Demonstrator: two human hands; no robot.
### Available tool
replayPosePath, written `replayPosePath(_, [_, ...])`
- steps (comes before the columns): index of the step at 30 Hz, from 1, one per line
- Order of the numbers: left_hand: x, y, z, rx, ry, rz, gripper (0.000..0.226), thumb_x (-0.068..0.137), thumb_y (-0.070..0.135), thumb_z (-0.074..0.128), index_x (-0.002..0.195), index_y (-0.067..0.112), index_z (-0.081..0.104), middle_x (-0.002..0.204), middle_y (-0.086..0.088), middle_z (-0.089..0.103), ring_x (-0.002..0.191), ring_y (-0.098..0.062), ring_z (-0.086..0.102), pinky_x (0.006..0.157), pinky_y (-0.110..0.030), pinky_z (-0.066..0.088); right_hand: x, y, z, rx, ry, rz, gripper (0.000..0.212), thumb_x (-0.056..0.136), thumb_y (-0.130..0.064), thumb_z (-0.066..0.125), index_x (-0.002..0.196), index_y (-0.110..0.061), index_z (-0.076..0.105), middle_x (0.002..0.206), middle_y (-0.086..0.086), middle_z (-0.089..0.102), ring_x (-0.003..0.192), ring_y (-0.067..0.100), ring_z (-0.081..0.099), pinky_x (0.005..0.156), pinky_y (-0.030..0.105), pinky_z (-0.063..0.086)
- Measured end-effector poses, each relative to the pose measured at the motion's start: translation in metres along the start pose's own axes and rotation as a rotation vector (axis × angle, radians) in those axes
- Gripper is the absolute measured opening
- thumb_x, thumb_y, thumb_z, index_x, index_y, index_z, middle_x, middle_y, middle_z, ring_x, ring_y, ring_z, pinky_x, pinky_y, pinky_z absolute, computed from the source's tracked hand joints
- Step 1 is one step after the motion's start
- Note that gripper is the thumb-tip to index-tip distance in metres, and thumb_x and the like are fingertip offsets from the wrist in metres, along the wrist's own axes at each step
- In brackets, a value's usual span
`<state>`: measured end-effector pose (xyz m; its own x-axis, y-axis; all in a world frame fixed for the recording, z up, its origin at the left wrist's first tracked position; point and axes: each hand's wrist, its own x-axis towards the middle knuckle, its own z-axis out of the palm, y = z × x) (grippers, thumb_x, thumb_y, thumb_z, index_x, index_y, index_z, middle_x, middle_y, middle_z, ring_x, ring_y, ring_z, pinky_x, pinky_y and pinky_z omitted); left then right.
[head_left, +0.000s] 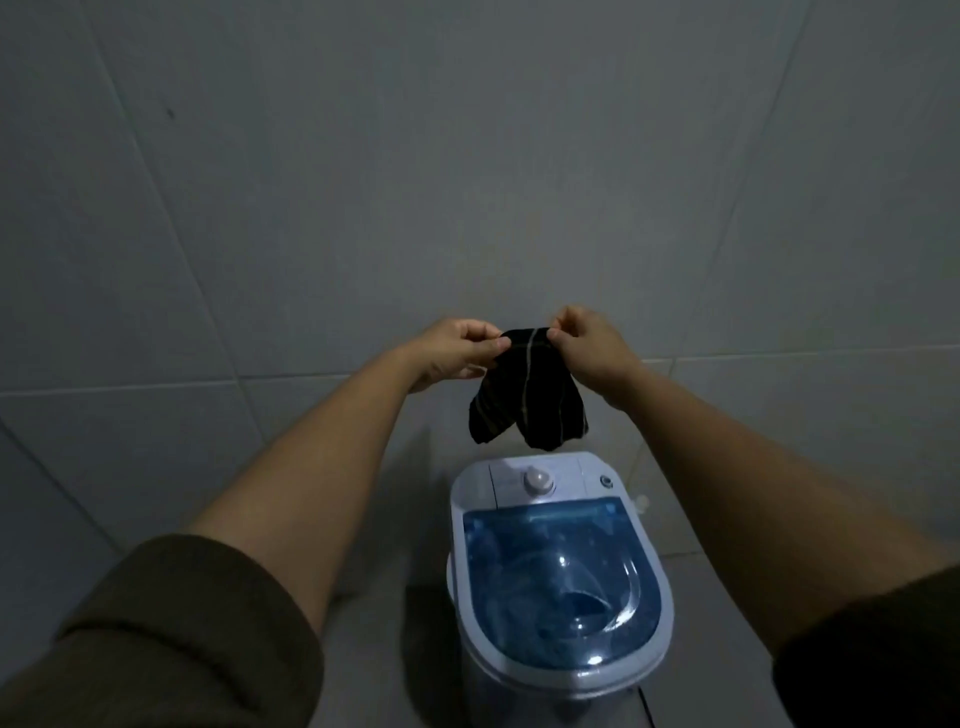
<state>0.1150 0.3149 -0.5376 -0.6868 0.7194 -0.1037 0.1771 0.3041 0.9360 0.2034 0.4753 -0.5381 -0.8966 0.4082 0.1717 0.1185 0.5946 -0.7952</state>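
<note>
A small black cloth with thin pale stripes (524, 400), perhaps a pair of socks, hangs in the air in front of the tiled wall. My left hand (457, 351) pinches its upper left edge and my right hand (592, 348) pinches its upper right edge. The cloth droops in two lobes just above the back of a small white washing machine (472, 499). The machine has a closed translucent blue lid (556, 577) and a round white knob (538, 480) on its rear panel.
Grey wall tiles (467, 182) fill the upper view, and the machine stands on a grey tiled floor (374, 623). A dark cable (647, 706) runs from the machine's front right. A small round fitting (642, 502) sits behind the machine at right.
</note>
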Motion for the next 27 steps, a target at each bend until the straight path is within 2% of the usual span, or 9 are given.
replayPosePath(2, [-0.002, 0.027, -0.018, 0.066, 0.025, -0.005, 0.012, 0.093, 0.027, 0.054, 0.082, 0.027, 0.059, 0.087, 0.011, 0.058, 0.093, -0.008, 0.054, 0.082, -0.024, 0.042, 0.007, -0.031, -0.016, 0.024, -0.043, 0.008, 0.024, 0.093, -0.013, 0.046, 0.071, -0.021, 0.045, 0.072, -0.002, 0.047, 0.078, 0.018, 0.046, 0.071, 0.03, 0.038])
replayPosePath(7, [-0.025, 0.121, -0.07, 0.107, 0.027, 0.02, 0.018, 0.097, 0.029, 0.047, 0.08, 0.028, 0.054, 0.086, 0.009, 0.056, 0.097, -0.013, 0.048, 0.077, -0.026, 0.037, 0.02, -0.138, -0.064, 0.16, -0.164, -0.001, 0.019, 0.092, 0.0, 0.039, 0.085, -0.017, 0.046, 0.066, 0.006, 0.043, 0.058, 0.017, 0.04, 0.054, 0.027, 0.032])
replayPosePath(10, [-0.041, 0.182, -0.107, 0.108, 0.059, 0.05, 0.017, 0.096, 0.031, 0.047, 0.081, 0.028, 0.054, 0.085, 0.008, 0.056, 0.096, -0.015, 0.049, 0.092, -0.035, 0.039, 0.024, -0.211, -0.095, 0.192, -0.232, -0.045, 0.021, 0.09, 0.004, 0.035, 0.091, -0.013, 0.047, 0.061, 0.006, 0.04, 0.053, 0.015, 0.037, 0.049, 0.023, 0.032])
replayPosePath(13, [-0.065, 0.244, -0.147, 0.097, 0.117, 0.099, 0.016, 0.096, 0.03, 0.048, 0.082, 0.025, 0.056, 0.086, 0.004, 0.057, 0.097, -0.017, 0.05, 0.099, -0.04, 0.04, 0.034, -0.283, -0.119, 0.207, -0.228, -0.079, 0.029, 0.09, 0.004, 0.033, 0.078, -0.016, 0.051, 0.066, 0.003, 0.046, 0.057, 0.012, 0.042, 0.048, 0.016, 0.035])
replayPosePath(17, [-0.104, 0.323, -0.2, 0.096, 0.232, 0.151, 0.019, 0.096, 0.027, 0.048, 0.079, 0.023, 0.056, 0.081, 0.004, 0.056, 0.082, -0.012, 0.053, 0.082, -0.026, 0.044, 0.044, -0.374, -0.142, 0.195, -0.201, -0.17, 0.025, 0.098, -0.015, 0.041, 0.086, -0.006, 0.061, 0.077, 0.002, 0.055, 0.069, 0.011, 0.05, 0.063, 0.021, 0.04])
replayPosePath(20, [-0.135, 0.372, -0.24, 0.106, 0.333, 0.18, 0.02, 0.096, 0.029, 0.048, 0.078, 0.024, 0.057, 0.079, 0.005, 0.058, 0.072, -0.005, 0.054, 0.07, -0.02, 0.044, 0.046, -0.44, -0.158, 0.143, -0.203, -0.288, 0.024, 0.094, -0.032, 0.053, 0.09, -0.009, 0.06, 0.073, -0.002, 0.057, 0.065, 0.007, 0.053, 0.061, 0.02, 0.043])
replayPosePath(23, [-0.168, 0.409, -0.28, 0.155, 0.43, 0.203, 0.021, 0.095, 0.031, 0.049, 0.078, 0.025, 0.059, 0.074, 0.007, 0.059, 0.056, 0.005, 0.055, 0.052, -0.009, 0.043, 0.051, -0.499, -0.163, 0.148, -0.232, -0.358, 0.013, 0.088, -0.029, 0.064, 0.083, -0.017, 0.06, 0.079, 0.002, 0.064, 0.069, 0.012, 0.061, 0.062, 0.021, 0.052])
replayPosePath(25, [-0.188, 0.427, -0.306, 0.174, 0.472, 0.207, 0.019, 0.095, 0.032, 0.05, 0.081, 0.023, 0.061, 0.072, 0.008, 0.061, 0.049, 0.009, 0.057, 0.047, -0.007, 0.042, 0.058, -0.533, -0.158, 0.137, -0.196, -0.383, 0.011, 0.085, -0.028, 0.066, 0.081, -0.02, 0.061, 0.087, 0.006, 0.066, 0.076, 0.018, 0.064, 0.064, 0.025, 0.055])
replayPosePath(27, [-0.206, 0.44, -0.332, 0.172, 0.494, 0.202, 0.019, 0.094, 0.033, 0.051, 0.084, 0.023, 0.063, 0.069, 0.01, 0.064, 0.051, 0.007, 0.059, 0.049, -0.009, 0.043, 0.062, -0.565, -0.148, 0.145, -0.14, -0.411, 0.01, 0.085, -0.028, 0.066, 0.084, -0.019, 0.063, 0.088, 0.005, 0.066, 0.074, 0.018, 0.062, 0.055, 0.02, 0.05])
